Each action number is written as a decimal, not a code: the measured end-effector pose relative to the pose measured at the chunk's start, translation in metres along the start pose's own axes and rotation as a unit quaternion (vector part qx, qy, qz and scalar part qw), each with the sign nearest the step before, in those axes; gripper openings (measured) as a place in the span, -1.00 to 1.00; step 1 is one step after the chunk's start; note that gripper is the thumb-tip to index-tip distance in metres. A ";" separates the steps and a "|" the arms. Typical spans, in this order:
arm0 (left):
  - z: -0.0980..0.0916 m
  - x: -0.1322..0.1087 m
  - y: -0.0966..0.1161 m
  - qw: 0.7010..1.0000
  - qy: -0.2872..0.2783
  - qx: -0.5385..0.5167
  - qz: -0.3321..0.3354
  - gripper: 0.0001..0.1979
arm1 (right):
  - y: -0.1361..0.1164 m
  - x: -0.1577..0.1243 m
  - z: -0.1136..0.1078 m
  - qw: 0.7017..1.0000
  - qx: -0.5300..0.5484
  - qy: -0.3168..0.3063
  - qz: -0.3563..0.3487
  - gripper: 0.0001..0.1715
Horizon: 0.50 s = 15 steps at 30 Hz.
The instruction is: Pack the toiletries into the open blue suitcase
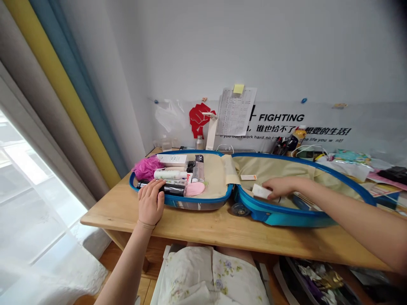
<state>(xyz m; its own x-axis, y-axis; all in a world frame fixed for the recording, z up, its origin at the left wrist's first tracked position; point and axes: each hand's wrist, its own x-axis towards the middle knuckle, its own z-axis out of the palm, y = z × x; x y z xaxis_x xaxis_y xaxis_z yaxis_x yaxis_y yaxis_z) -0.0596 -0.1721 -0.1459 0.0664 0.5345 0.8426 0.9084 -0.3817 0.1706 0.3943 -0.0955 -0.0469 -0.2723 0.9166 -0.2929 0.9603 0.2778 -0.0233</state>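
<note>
An open blue suitcase (254, 215) lies spread on the wooden table. My left hand (151, 202) lies over the front rim of its left half, fingers stretched out and touching a black cylindrical item (174, 189). Packed around it are a pink-purple bath puff (146, 168), a white tube (170, 174), a white box (173, 159), a clear bottle (199, 167) and a pink oval item (195, 189). In the right half, my right hand (279, 187) grips a small white box (260, 192). A flat white-and-orange packet (248, 177) lies behind that box.
Books or papers (305, 202) lie in the suitcase's right half. Behind it stand a white desk lamp (211, 132) and an orange-labelled bottle (299, 136). Clutter covers the table's right end. Below the table is a bin (286, 277) with wrappers; a curtain (60, 93) hangs left.
</note>
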 end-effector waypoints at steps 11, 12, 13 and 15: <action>0.000 0.000 0.001 1.000 -0.004 -0.006 -0.011 -0.58 | -0.110 0.043 -0.072 0.959 0.268 0.087 0.000 -0.50; 0.000 0.000 0.001 1.000 -0.003 -0.007 -0.012 -0.58 | -0.127 0.053 -0.067 0.960 0.269 0.076 0.003 -0.51; 0.000 -0.001 0.001 1.000 -0.004 -0.007 -0.013 -0.58 | -0.142 0.064 -0.063 0.961 0.267 0.067 0.006 -0.52; 0.000 -0.001 0.001 1.000 -0.006 -0.007 -0.017 -0.59 | -0.167 0.086 -0.052 0.964 0.260 0.048 0.010 -0.58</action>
<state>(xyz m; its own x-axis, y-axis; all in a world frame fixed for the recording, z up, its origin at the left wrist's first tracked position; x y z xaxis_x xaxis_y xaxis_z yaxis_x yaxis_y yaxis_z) -0.0588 -0.1734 -0.1465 0.0403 0.5565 0.8298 0.9042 -0.3738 0.2068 0.2074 -0.0480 -0.0180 -0.2337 0.9495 -0.2094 0.8593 0.1009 -0.5014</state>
